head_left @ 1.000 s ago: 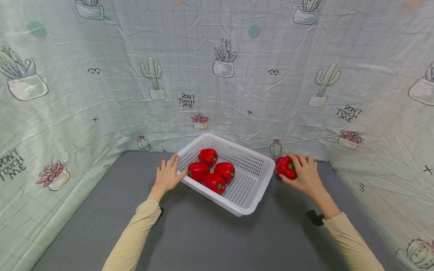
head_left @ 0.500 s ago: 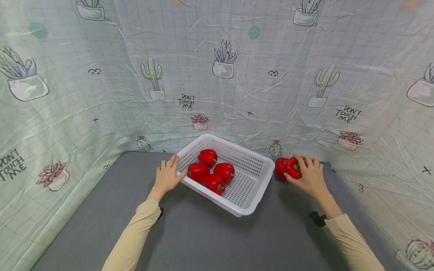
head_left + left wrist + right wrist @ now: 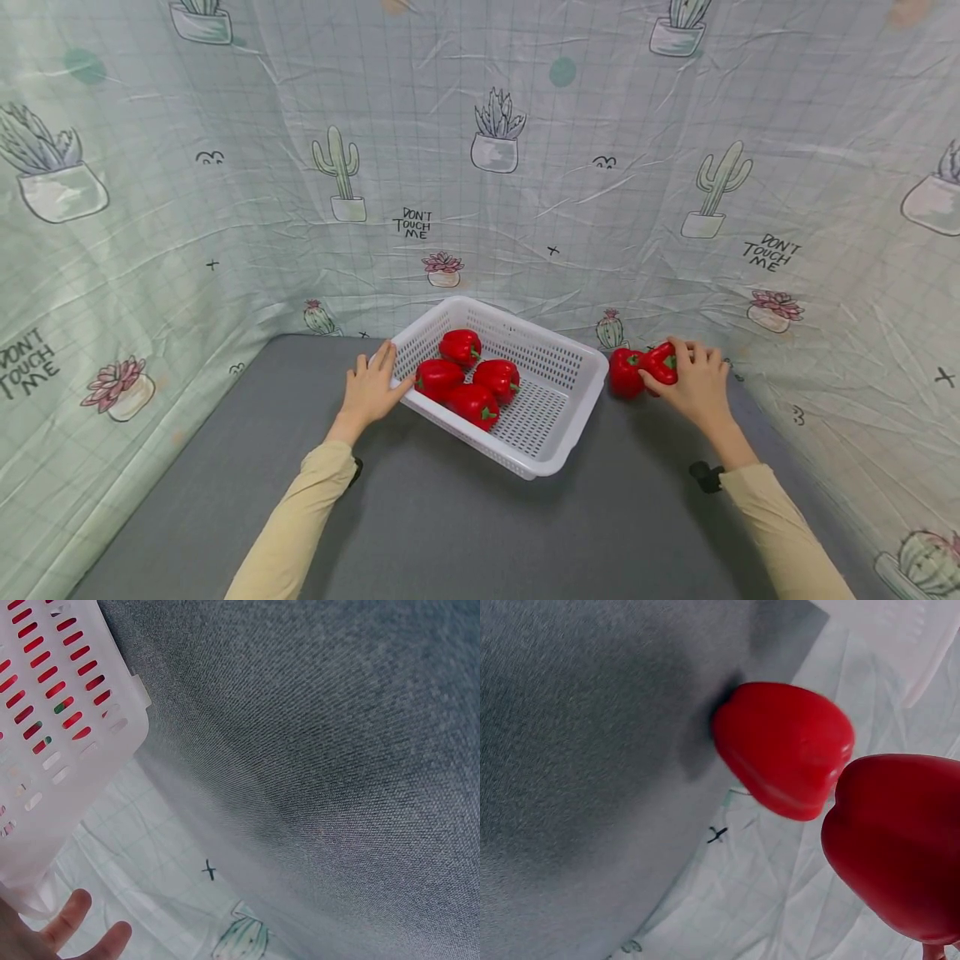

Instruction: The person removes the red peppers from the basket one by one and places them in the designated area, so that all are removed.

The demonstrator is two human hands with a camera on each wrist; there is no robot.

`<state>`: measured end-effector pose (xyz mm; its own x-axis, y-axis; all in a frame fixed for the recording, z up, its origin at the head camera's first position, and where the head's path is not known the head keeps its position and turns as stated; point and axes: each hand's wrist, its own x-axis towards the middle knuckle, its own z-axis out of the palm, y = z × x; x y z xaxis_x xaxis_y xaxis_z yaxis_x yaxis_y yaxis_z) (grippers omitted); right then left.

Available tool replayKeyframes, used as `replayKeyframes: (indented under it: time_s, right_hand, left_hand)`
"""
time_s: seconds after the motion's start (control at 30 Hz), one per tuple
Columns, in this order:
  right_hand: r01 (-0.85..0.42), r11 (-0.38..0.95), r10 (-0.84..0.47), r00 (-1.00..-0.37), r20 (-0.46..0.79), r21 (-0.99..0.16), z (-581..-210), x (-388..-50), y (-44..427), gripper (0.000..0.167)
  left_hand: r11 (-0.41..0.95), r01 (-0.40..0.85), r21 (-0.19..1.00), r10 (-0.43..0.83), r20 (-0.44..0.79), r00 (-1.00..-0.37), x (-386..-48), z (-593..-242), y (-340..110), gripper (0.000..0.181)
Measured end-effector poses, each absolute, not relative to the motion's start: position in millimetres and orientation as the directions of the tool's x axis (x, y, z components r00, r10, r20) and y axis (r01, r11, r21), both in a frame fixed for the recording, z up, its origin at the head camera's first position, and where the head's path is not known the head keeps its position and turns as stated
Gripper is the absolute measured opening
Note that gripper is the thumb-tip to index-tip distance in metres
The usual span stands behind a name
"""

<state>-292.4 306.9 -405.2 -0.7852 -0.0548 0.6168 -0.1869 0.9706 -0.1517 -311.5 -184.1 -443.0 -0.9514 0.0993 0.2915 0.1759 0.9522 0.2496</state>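
The white perforated basket (image 3: 525, 450) holds several red peppers (image 3: 474, 405) toward its left end. At its left corner my left hand (image 3: 371, 390) rests on the rim, thumb and fingers spread; the left wrist view shows fingertips beside the basket wall (image 3: 112, 750). My right hand (image 3: 697, 383) grips a red pepper (image 3: 660, 363) to the right of the basket; it fills the right side of the right wrist view as a large pepper (image 3: 900, 840). Another red pepper (image 3: 626, 373) stands on the table between the basket and the gripped one, also visible in the right wrist view (image 3: 780, 746).
The grey table (image 3: 465, 542) extends in front of the basket and to both sides. A patterned curtain (image 3: 525, 208) with cactus drawings hangs behind the table and along both sides, close to the basket's back corner.
My right hand has moved right with its pepper, away from the basket, and the standing pepper behind it has come into fuller view. The left hand and basket have stayed in place.
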Motion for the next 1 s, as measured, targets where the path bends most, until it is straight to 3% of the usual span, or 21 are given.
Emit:
replayKeyframes:
  time_s: [1.0]
  right_hand:
    - [0.003, 0.968, 0.124, -0.874, 0.470, -0.250, -423.3, -324.2, 340.6, 0.066]
  left_hand:
    - [0.949, 0.178, 0.261, 0.100, 0.286, -0.953, -311.6, -442.7, -184.2, 0.071]
